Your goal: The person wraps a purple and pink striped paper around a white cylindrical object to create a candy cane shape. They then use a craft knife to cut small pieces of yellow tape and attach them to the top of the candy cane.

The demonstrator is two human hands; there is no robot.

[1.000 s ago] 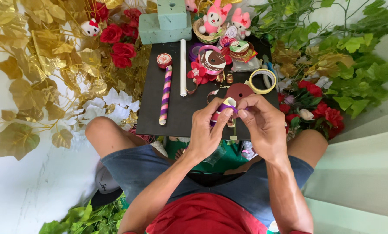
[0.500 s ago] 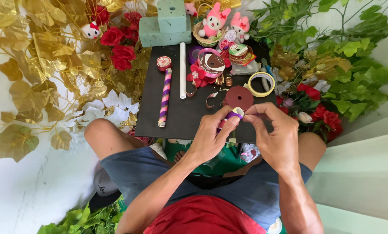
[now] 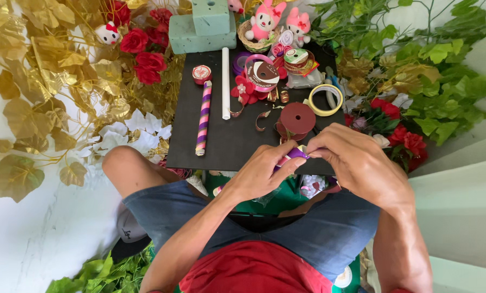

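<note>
Purple piece point(image 3: 296, 154) mostly hidden between left hand point(image 3: 262, 173) and right hand point(image 3: 357, 163) fingers (kind unclear), white items point(image 3: 311, 184) under black board point(image 3: 226, 138) half covered, green foam block point(image 3: 210, 16) cut off at top edge

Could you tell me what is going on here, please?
A person sits at a black board with craft supplies laid out on it. Both hands, left hand and right hand, meet at the board's near edge and pinch a small purple ribbon between the fingertips. A dark red ribbon spool lies just beyond, with a striped stick, a white tube and a yellow tape ring untouched.
</note>
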